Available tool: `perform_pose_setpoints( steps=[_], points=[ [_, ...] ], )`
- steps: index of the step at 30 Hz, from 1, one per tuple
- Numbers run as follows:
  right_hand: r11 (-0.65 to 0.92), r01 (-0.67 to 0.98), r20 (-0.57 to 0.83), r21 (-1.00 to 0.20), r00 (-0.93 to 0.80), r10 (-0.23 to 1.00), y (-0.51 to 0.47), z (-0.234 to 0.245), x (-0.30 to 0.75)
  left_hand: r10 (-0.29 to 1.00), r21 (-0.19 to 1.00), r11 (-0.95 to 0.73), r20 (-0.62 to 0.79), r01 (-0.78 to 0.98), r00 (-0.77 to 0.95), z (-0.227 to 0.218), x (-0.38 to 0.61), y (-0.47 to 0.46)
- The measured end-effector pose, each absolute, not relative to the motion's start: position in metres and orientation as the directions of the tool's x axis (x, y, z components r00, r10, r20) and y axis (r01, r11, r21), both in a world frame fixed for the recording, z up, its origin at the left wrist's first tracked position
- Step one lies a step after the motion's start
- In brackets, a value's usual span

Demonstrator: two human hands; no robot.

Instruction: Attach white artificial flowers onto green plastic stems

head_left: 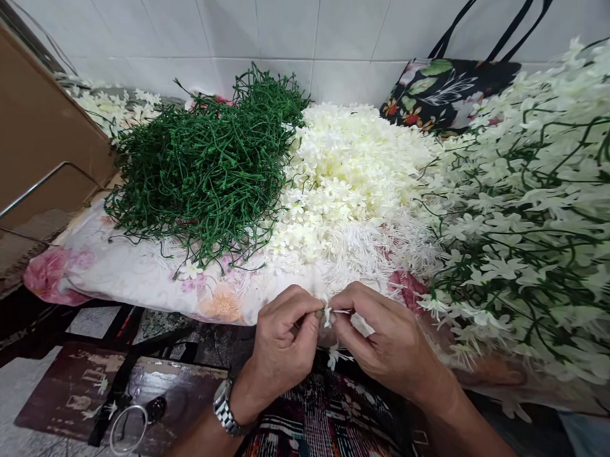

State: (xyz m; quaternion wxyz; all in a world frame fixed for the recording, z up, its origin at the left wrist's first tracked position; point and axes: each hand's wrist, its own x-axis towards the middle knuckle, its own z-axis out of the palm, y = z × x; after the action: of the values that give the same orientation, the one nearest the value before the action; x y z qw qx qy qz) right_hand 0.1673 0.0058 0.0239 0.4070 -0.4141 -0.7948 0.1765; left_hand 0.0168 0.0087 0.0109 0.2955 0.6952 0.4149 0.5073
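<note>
My left hand [287, 329] and my right hand [381, 330] meet fingertip to fingertip at the front edge of the table. Between them is a small white artificial flower [327, 314]. The left thumb and forefinger pinch its left side, where a bit of green stem seems to show. On the right, my thumb and forefinger close on a thin white piece like a stamen [341, 312]. Another white blossom [334, 356] hangs just below the hands. Straight ahead lies a heap of loose white petals [357, 164], with thin white stamens [359, 247] along its front.
Green plastic stems [202, 165] are piled at the left. White flowers on stems [525, 229] form a tall heap at the right. A floral bag [440, 93] leans on the tiled wall. A cardboard box [44, 106] stands far left; a brown wooden board [174, 397] is below.
</note>
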Motion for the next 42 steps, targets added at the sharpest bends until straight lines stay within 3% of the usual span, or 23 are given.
perform_pose_setpoints(
  steps=[5,14,29,42],
  points=[
    [0.593,0.471,0.53,-0.653,-0.274,0.802,0.005,0.016,0.17,0.906,0.871,-0.417,0.373,0.26,0.202,0.017,0.016,0.009],
    [0.683,0.44,0.615,-0.583,-0.31,0.725,0.006,0.012,0.172,0.949,0.966,-0.196,0.143,0.17,0.282,0.021,0.011,0.012],
    [0.613,0.496,0.545,-0.615,-0.295,0.785,0.002,0.007,0.175,0.907,0.932,-0.326,0.261,0.159,0.331,0.01,0.014,0.016],
    [0.587,0.446,0.524,-0.675,-0.27,0.808,0.006,0.001,0.17,0.918,0.933,-0.304,0.234,0.191,0.32,0.009,0.016,0.017]
  ],
)
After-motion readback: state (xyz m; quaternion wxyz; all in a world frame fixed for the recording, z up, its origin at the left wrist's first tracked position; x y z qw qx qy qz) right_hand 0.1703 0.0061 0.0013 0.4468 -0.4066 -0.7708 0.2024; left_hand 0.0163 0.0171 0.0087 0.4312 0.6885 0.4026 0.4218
